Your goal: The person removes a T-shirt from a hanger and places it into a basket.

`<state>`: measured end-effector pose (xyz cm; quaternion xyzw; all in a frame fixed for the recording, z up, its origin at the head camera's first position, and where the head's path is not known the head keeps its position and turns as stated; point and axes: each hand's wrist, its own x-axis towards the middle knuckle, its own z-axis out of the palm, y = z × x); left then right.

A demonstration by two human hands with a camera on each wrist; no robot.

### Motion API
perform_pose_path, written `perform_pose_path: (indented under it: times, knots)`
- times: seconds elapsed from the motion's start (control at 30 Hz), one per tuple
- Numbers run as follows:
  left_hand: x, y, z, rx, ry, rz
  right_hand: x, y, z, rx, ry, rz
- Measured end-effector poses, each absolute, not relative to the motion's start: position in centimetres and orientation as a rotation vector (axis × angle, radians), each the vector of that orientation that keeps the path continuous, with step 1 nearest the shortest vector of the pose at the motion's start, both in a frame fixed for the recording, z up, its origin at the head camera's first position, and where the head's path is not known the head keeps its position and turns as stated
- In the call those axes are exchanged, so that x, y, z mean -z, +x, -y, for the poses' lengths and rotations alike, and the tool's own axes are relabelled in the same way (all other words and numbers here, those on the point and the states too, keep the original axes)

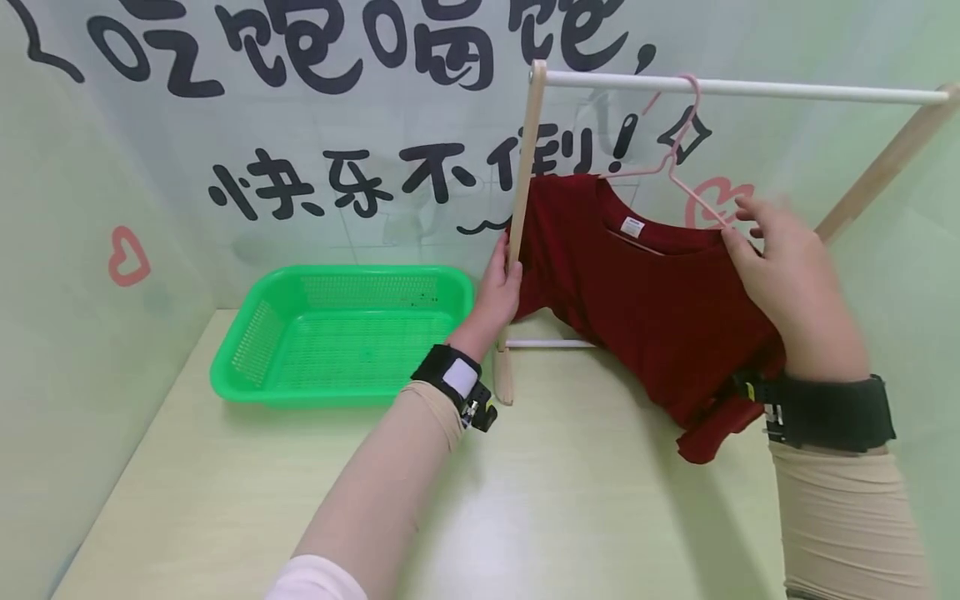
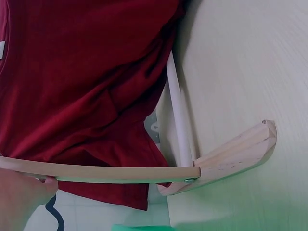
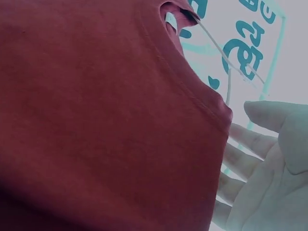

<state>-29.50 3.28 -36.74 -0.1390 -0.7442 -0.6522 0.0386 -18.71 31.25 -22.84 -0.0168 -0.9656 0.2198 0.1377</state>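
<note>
Dark-red shirt point(image 1: 645, 308) hangs right of centre, neckline upward, long axis slanting down rightward; tabletop point(image 1: 577, 508) spreads toward the lower frame. Left hand point(image 1: 493, 297) clamps fingers on the wooden post point(image 1: 527, 158); right hand point(image 1: 791, 275), fingers apart, is at the shirt's shoulder.

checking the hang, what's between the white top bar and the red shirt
The head view shows the upper part of the pink hanger between the white bar and red shirt.

Downward head view, close wrist views, shirt point(image 1: 652, 308) in all.

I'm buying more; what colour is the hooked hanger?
The thin hanger is pink, clearest in the head view.
</note>
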Motion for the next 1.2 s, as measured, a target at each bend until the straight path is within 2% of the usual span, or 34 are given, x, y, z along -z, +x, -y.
perform_pose_path:
  times: [0.37,0.77,1.2]
  knots:
    - [37.1,-29.7,-3.0,1.775,-0.320,2.386,24.0,-19.2,-31.1,-0.628,-0.044,2.781]
    - [37.2,-29.8,-2.6,1.702,-0.370,2.440,24.5,-18.7,-30.6,-0.669,-0.124,2.618]
    - [37.2,-29.6,-2.6,1.787,-0.349,2.459,24.4,-18.6,-30.4,-0.668,-0.118,2.398]
